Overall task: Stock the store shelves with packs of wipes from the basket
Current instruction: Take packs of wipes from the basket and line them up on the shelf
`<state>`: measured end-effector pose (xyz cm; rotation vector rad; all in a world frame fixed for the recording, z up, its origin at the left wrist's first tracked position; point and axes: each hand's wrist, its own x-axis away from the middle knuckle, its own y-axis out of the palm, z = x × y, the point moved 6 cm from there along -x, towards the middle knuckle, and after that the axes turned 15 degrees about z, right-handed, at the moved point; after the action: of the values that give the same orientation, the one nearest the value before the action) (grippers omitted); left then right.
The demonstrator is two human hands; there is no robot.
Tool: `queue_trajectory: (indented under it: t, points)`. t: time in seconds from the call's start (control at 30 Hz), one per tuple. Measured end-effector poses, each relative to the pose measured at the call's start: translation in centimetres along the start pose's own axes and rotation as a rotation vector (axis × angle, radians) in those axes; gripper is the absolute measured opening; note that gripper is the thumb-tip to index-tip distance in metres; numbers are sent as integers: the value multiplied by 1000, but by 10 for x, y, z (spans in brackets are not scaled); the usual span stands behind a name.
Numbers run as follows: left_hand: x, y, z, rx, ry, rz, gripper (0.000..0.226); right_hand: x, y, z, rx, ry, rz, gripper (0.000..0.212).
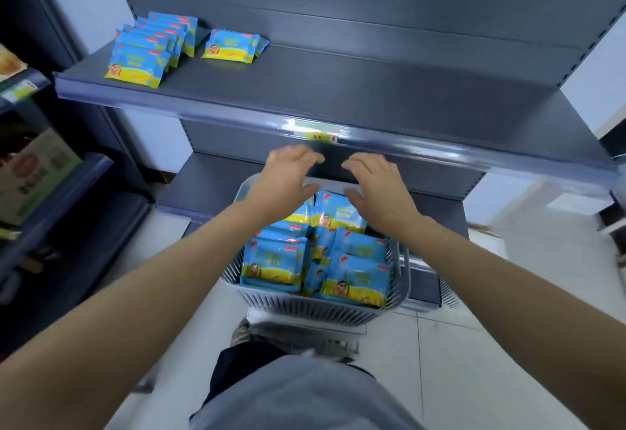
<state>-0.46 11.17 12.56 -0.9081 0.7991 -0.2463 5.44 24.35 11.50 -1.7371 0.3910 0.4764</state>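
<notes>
— Where are the arms?
— Both reach forward, bare. The left forearm comes in from the lower left, the right forearm from the lower right, and they converge toward the middle.
— And the hands?
— The left hand and the right hand are side by side at about the same height, near each other but apart, backs up and palms down.
— Fingers?
— Spread and gently curved on both, thumbs pointing inward at one another. Neither hand holds anything, and the fingertips look slightly blurred.
— Wrists?
— Roughly in line with the forearms, no marked bend
</notes>
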Motion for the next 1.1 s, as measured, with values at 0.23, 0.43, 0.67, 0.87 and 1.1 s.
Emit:
queue_trajectory:
  t: [0.23,0.43,0.67,0.87,1.1]
  points:
    - [70,67,-50,-119,-158,-292,47,71,78,24,104,-1,-577,49]
    - [101,93,-89,-260,-194,-486,54,106,106,39,242,57,-875,51]
    - [110,109,-123,-395,-175,-638,51,115,114,50,244,127,-946,42]
    - [114,122,-129,-419,-193,-734,46,92,99,51,144,168,-918,18]
    - [114,124,-125,-444,-149,-855,31,57,89,50,90,233,-829,21]
